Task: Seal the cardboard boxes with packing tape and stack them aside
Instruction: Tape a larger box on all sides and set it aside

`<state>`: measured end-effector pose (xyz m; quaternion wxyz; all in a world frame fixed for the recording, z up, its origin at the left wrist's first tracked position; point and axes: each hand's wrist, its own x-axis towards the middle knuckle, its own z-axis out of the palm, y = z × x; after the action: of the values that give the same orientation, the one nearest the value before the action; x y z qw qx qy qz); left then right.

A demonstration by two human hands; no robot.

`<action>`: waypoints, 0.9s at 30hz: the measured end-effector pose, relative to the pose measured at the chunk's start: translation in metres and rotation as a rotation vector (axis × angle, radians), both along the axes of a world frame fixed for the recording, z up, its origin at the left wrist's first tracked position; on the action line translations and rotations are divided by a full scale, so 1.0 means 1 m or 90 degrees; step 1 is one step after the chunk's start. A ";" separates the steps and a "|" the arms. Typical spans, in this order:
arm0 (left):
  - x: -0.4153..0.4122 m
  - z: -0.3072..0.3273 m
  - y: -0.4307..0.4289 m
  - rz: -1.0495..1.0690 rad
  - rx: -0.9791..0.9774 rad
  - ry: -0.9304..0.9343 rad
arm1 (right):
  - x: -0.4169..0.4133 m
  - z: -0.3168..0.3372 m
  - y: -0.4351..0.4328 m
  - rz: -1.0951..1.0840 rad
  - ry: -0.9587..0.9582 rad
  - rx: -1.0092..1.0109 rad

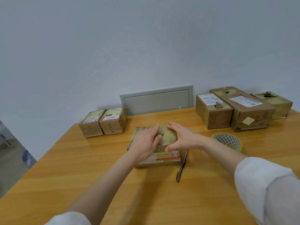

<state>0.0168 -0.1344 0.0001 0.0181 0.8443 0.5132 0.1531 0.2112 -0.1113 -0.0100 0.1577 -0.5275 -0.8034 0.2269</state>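
1. A small brown cardboard box wrapped in yellowish tape [162, 158] is sitting in the middle of the yellow wooden table [81, 159].
2. The left hand [144, 143] is pressing flat on its top, fingers straight.
3. The right hand [181, 137] is pressing beside it, fingers straight, thumb spread wide.
4. A round roll of yellowish tape [227, 141] is lying near, on the right.

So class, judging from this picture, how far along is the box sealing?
Done: two taped boxes sit far left. In hand: left hand and right hand press tape flat on the centre box. Left: stacking it, then probably the far-right boxes, whose tape looks torn.
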 end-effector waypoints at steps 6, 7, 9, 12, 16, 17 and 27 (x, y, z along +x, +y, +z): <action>0.008 -0.002 -0.004 -0.048 -0.033 0.111 | 0.001 0.000 -0.001 0.009 0.018 -0.005; 0.008 -0.003 -0.004 -0.051 -0.034 0.126 | 0.001 0.000 -0.001 0.010 0.021 -0.004; 0.007 -0.003 -0.003 -0.054 -0.038 0.138 | 0.000 -0.001 -0.002 0.009 0.027 0.000; 0.007 -0.003 -0.004 -0.055 -0.043 0.127 | -0.001 -0.002 -0.002 0.008 0.029 0.004; 0.006 -0.002 -0.006 -0.033 -0.048 0.068 | -0.001 0.000 -0.004 0.009 0.025 -0.001; 0.006 -0.001 -0.006 -0.023 -0.051 0.053 | -0.001 0.000 -0.004 0.009 0.023 -0.002; 0.006 -0.004 -0.008 -0.018 -0.049 0.091 | -0.004 0.001 -0.010 0.003 0.025 -0.003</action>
<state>0.0232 -0.1426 -0.0037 0.0163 0.8590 0.5066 0.0726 0.2074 -0.1210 -0.0091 0.1712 -0.5216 -0.8007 0.2396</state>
